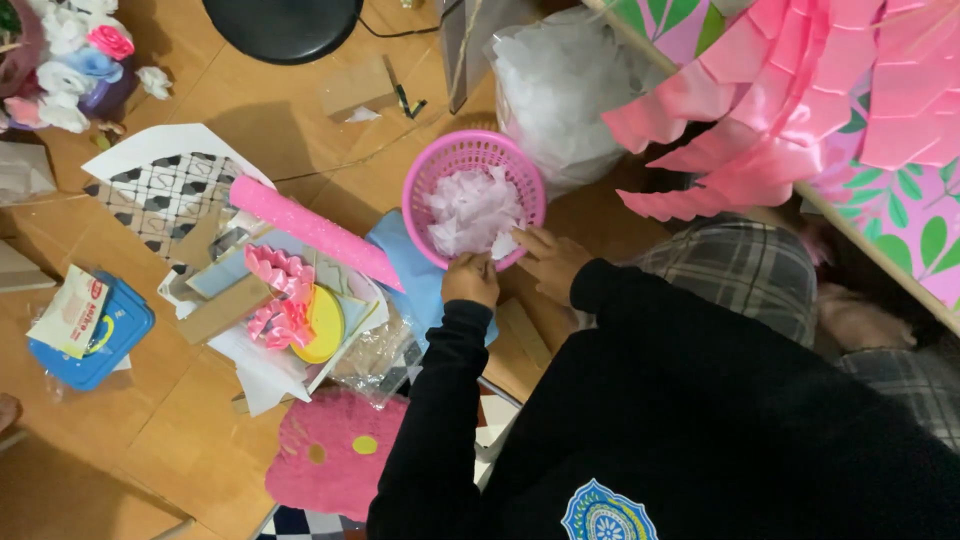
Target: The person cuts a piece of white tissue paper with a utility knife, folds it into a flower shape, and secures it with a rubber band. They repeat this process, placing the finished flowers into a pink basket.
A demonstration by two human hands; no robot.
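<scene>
Seen from above, a person in a black long-sleeved top sits on a wooden floor [250,110] with both hands at the near rim of a round pink plastic basket [474,198]. The left hand [470,279] is curled into a loose fist against the rim, its fingers closed on the edge of a small pale paper piece; how firmly it grips cannot be told. The right hand [551,262] rests just beside it, fingers partly bent, fingertips touching the basket's edge and a white paper scrap there. The basket is filled with pale pink and white paper pieces [474,212]. It sits partly on a light blue sheet [420,275]. Just behind the basket stands a clear bag of white paper pieces [560,90]. To the left of the hands a pink glittery roll [312,232] lies diagonally, and beyond it a heap of card, pink scalloped trims and a yellow disc [325,325]. Farther left lies a blue flat case [95,345]. A fuzzy pink mat [330,450] lies near the left elbow. At upper right hangs a large fan of pink ribbon petals [790,100].
</scene>
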